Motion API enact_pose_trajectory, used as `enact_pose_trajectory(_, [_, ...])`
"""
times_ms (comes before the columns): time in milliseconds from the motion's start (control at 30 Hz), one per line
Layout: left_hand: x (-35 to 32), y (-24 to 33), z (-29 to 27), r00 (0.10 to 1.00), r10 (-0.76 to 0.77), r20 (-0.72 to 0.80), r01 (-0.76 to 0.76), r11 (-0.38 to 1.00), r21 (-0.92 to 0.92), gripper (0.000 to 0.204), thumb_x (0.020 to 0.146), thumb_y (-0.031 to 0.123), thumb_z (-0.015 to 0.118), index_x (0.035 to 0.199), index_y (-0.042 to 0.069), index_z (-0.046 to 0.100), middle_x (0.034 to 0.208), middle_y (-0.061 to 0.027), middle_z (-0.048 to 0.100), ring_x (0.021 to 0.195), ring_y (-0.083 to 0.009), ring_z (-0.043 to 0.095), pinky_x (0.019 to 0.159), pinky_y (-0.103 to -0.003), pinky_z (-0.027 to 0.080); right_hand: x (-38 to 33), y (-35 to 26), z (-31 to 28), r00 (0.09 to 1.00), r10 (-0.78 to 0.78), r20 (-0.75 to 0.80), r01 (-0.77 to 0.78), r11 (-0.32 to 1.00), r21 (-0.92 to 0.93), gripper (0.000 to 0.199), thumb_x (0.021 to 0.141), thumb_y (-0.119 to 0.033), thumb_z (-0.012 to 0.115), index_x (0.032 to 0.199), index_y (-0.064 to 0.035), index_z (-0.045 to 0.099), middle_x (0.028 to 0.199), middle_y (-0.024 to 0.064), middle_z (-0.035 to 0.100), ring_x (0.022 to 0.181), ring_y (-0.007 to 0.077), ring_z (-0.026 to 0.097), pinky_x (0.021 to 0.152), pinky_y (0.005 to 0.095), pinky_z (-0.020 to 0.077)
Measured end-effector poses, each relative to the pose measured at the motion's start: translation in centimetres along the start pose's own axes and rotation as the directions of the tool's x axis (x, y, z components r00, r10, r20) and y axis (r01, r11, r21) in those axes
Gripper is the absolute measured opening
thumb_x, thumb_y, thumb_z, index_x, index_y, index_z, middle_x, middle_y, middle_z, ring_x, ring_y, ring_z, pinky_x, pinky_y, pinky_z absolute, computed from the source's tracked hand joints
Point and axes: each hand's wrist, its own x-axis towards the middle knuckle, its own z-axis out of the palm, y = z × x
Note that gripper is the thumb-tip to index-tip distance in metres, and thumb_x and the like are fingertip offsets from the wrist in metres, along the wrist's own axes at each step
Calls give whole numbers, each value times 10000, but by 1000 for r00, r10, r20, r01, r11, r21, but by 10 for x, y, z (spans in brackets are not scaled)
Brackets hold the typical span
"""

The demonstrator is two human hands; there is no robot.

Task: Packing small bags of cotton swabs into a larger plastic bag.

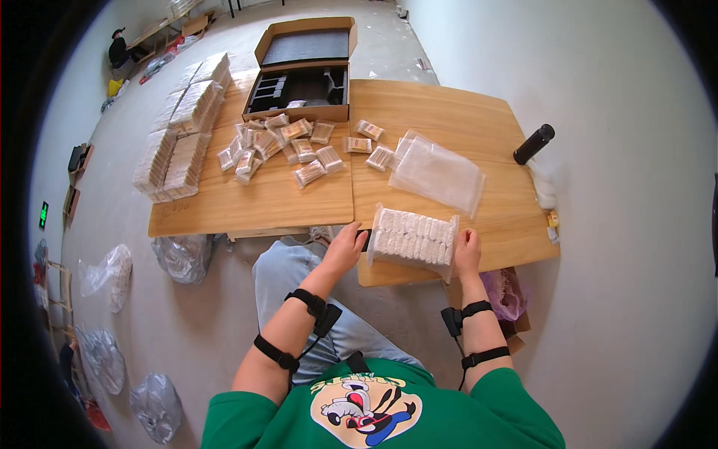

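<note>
A clear plastic bag [413,236] packed with rows of white-tipped cotton swabs lies at the front edge of the wooden table, in front of me. My right hand [467,253] is closed on the loose plastic at its right end. At the left end, my left hand [345,248] has its fingers curled in against the bag; the fingertips are partly hidden, and something black shows by the palm. Beyond the bag, flat empty clear bags [437,173] lie in a stack. Small packs of cotton swabs [380,157] sit just left of them.
More small swab packs [310,173] are scattered on the left tabletop [254,213]. Behind them stands an open cardboard box [296,90] with black lining. Bagged swabs are stacked [179,142] at the far left. A black bottle [534,144] stands at the right edge, near the wall.
</note>
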Motion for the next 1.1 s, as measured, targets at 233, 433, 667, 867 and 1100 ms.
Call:
enact_pose_trajectory(233, [25,-24,57,983,-180,-35,161,936,-313,656,948,382,448,1411,-28,229,1273,-314,470,1218,-411,440,1005,-403,365,-31,-40,54,924,-336,182,370,905,-209,679,921,-407,486,1404,14,260,1436,267,249,1300,402,310,1072,424,291])
enact_pose_trajectory(433, [27,9,62,941,-322,-108,307,942,-135,603,931,326,457,1440,111,217,1008,-320,593,924,-479,573,782,-512,455,-6,-36,45,914,-229,336,268,961,-74,658,952,-350,454,1438,6,188,1459,240,230,1342,369,259,1106,405,229])
enact_pose_trajectory(667, [11,21,61,905,-376,-199,354,925,-138,512,936,244,452,1404,103,297,1026,-283,598,914,-461,577,772,-504,460,-8,-26,48,891,-179,416,-55,869,492,557,993,-293,373,1444,-13,202,1463,167,265,1355,285,256,1113,355,193])
enact_pose_trajectory(867, [11,6,63,941,-73,-330,139,974,179,505,924,233,476,1376,44,357,1411,-252,337,1251,-404,404,976,-445,400,-21,-22,67,886,-140,442,-266,627,732,530,1017,-334,301,1441,-29,218,1413,122,359,1307,246,336,1085,335,259])
enact_pose_trajectory(1100, [-2,44,40,995,89,-52,-46,834,550,604,925,472,414,1386,83,386,1477,-135,298,1373,-283,256,1094,-532,177,-22,-19,61,873,-89,480,-327,625,709,498,1017,-356,308,1395,-31,302,1333,133,447,1202,226,449,1027,342,346])
